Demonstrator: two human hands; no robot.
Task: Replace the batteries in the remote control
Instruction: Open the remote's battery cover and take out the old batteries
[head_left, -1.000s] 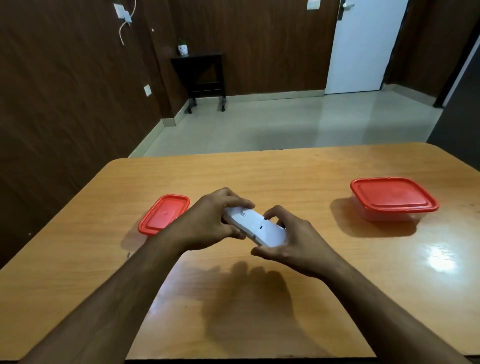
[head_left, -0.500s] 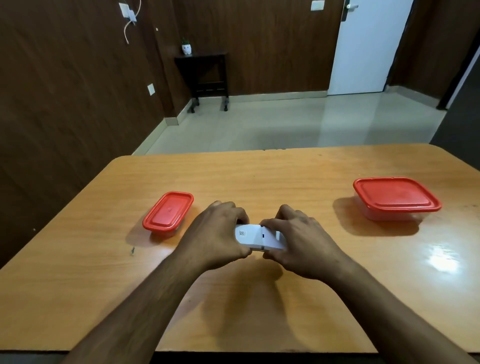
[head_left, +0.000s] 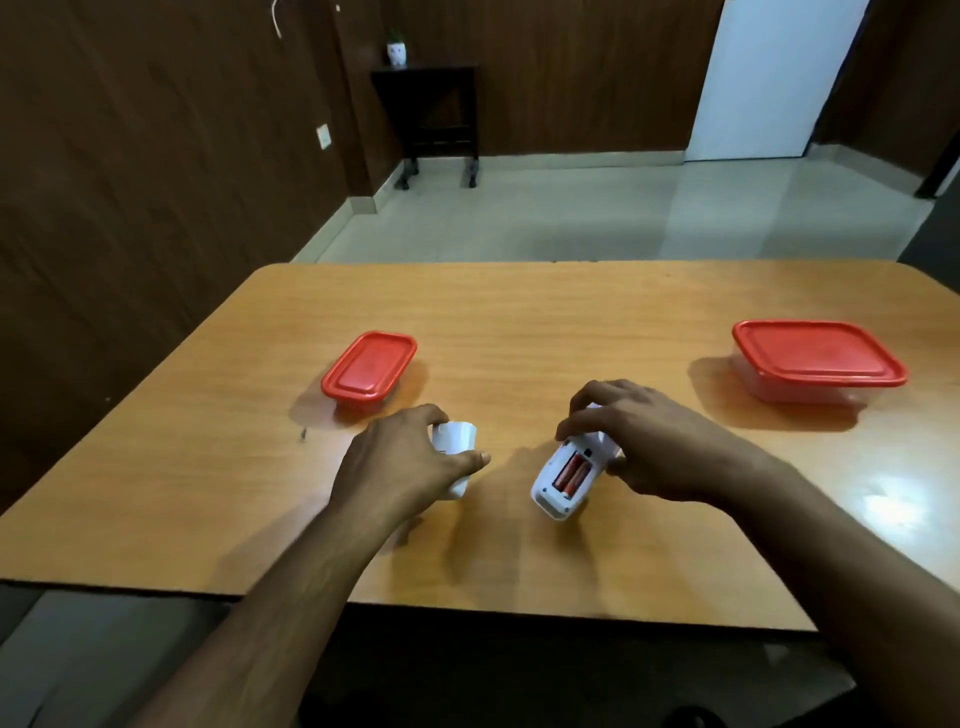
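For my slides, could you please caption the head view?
Left hand holds the battery cover; right hand holds the opened remote.

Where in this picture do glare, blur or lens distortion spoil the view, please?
Head view: white glare sits on the table at the near right; the left hand holding the cover and its forearm are blurred; the right hand, remote and orange batteries read clearly; the wide lens bows the table's edges; both red-lidded boxes cast soft shadows.
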